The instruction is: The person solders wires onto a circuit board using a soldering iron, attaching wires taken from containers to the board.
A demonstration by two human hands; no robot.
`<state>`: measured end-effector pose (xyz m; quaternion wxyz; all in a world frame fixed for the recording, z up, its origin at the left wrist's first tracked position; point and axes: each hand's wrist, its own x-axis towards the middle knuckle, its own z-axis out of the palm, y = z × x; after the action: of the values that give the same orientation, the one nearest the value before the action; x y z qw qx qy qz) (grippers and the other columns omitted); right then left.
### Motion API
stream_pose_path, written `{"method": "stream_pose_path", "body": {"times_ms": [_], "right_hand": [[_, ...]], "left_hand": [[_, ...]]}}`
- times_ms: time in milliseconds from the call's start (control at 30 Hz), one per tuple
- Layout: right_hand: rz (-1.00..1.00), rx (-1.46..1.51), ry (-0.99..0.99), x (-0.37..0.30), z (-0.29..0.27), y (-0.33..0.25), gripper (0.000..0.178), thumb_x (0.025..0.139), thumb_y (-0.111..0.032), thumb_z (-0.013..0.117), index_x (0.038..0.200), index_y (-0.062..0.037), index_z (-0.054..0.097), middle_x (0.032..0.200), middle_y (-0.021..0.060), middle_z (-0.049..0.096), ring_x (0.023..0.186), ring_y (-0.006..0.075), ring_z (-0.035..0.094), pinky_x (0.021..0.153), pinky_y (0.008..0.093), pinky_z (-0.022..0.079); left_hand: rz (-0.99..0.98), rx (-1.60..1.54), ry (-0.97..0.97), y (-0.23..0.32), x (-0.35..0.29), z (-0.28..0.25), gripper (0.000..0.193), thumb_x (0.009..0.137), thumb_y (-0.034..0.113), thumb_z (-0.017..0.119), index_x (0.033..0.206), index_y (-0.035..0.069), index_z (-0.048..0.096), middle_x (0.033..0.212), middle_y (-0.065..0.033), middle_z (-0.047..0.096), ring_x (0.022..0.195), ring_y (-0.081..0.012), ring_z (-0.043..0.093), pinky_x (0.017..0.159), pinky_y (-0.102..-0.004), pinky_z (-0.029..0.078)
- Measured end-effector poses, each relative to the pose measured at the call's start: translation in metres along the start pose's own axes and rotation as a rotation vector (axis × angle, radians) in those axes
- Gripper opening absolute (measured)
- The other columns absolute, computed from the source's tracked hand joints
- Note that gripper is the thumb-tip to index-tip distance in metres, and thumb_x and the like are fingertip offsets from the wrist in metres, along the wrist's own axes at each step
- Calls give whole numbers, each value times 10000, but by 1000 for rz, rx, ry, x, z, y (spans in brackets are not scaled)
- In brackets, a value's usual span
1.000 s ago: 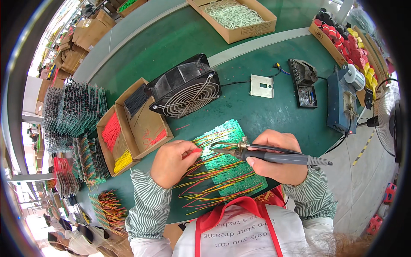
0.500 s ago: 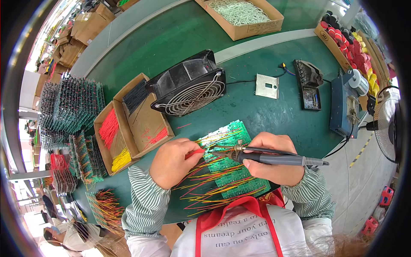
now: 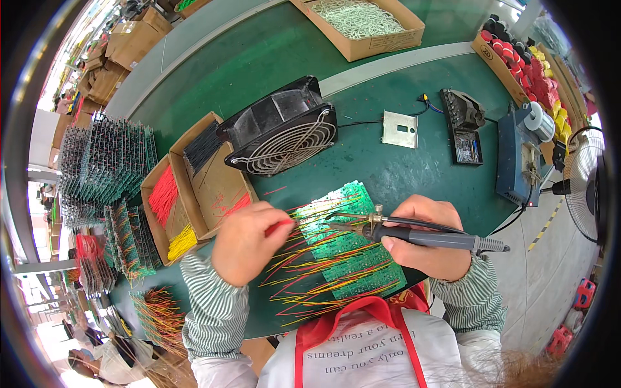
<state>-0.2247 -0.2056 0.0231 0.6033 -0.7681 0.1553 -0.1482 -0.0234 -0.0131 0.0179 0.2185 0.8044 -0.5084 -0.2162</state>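
Observation:
A green circuit board panel (image 3: 352, 249) lies on the bench in front of me, with rows of red and yellow wires (image 3: 304, 275) sticking out to its left. My left hand (image 3: 246, 242) is closed around short red wires (image 3: 278, 226), just off the board's left edge. Most of that bunch is hidden by the fingers. In my right hand (image 3: 430, 242) is a soldering iron (image 3: 446, 237), its grey handle pointing right and a thin black tube along it. The iron's tip is over the upper part of the board; whether it touches cannot be seen.
A divided cardboard box (image 3: 194, 191) holds red, yellow and black wires. Behind the board stand a black fan (image 3: 281, 129) and a metal plate (image 3: 400, 130). At right are a black tray (image 3: 466, 145) and a blue soldering station (image 3: 517, 158). Stacked circuit boards (image 3: 107, 168) stand left.
My left hand has drawn back to the left with the red wires. My right hand and the soldering iron have shifted slightly right, away from the board's left edge.

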Motion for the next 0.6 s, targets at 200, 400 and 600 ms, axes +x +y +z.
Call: {"method": "stream_pose_path", "body": {"times_ms": [200, 400, 600], "right_hand": [[34, 67, 59, -3, -5, -1, 162, 731, -77, 715, 823, -1, 606, 679, 42, 640, 590, 65, 583, 524, 236, 465], [44, 39, 40, -3, -5, 4, 154, 733, -77, 713, 810, 2, 606, 675, 38, 633, 593, 65, 582, 526, 231, 459], [82, 49, 26, -1, -3, 7, 162, 735, -87, 717, 815, -2, 604, 665, 34, 625, 585, 60, 569, 525, 230, 454]], "left_hand": [[77, 50, 113, 24, 6, 7, 98, 795, 100, 688, 837, 15, 664, 735, -103, 603, 631, -237, 588, 568, -336, 460], [18, 3, 23, 18, 14, 20, 114, 810, 160, 640, 812, 48, 660, 752, -101, 598, 714, -296, 594, 629, -405, 469], [28, -15, 17, 18, 17, 23, 119, 810, 159, 640, 791, 44, 664, 746, -99, 597, 713, -294, 595, 630, -403, 470]]}}
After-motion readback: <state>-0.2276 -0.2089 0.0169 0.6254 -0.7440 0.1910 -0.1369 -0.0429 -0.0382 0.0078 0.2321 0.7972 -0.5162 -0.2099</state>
